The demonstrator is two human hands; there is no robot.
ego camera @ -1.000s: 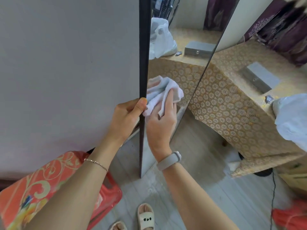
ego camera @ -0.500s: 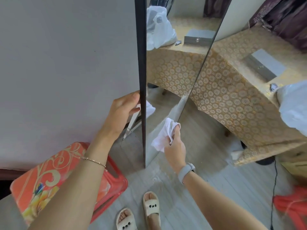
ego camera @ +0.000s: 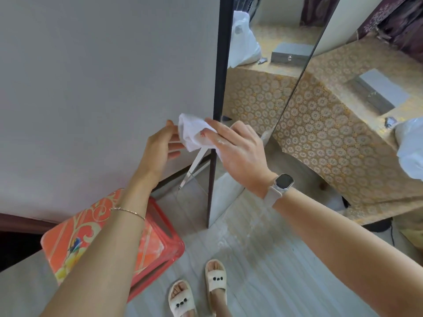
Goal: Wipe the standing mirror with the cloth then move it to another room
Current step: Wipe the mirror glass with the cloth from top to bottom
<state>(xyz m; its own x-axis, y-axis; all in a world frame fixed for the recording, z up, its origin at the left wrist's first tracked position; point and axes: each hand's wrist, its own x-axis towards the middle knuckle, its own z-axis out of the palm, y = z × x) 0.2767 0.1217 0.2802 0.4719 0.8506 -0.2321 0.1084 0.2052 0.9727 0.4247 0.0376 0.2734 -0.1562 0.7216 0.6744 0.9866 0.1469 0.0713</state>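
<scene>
Cloth (ego camera: pixel 192 131) came off glass, right hand (ego camera: pixel 238 152) clamped on it beside mirror (ego camera: pixel 220 88) frame; left hand (ego camera: pixel 160 149) let go (open, reaching). Wiping likely done.

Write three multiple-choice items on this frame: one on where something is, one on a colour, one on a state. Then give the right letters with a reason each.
1. Where is the cloth?
A. at the mirror's dark left edge, between the two hands
B. on the floor by the sandals
C. on the patterned table

2. What colour is the plastic stool?
A. blue
B. orange-red
C. black

3. What is the left hand doing?
A. gripping the mirror frame
C. resting on the stool
B. open, fingers spread beside the cloth

Answers:
1. A: the right hand holds the cloth against the mirror frame, with the left hand just beside it.
2. B: its top is orange-red with a pale scroll print.
3. B: its fingers are apart and not closed on the frame.
</scene>
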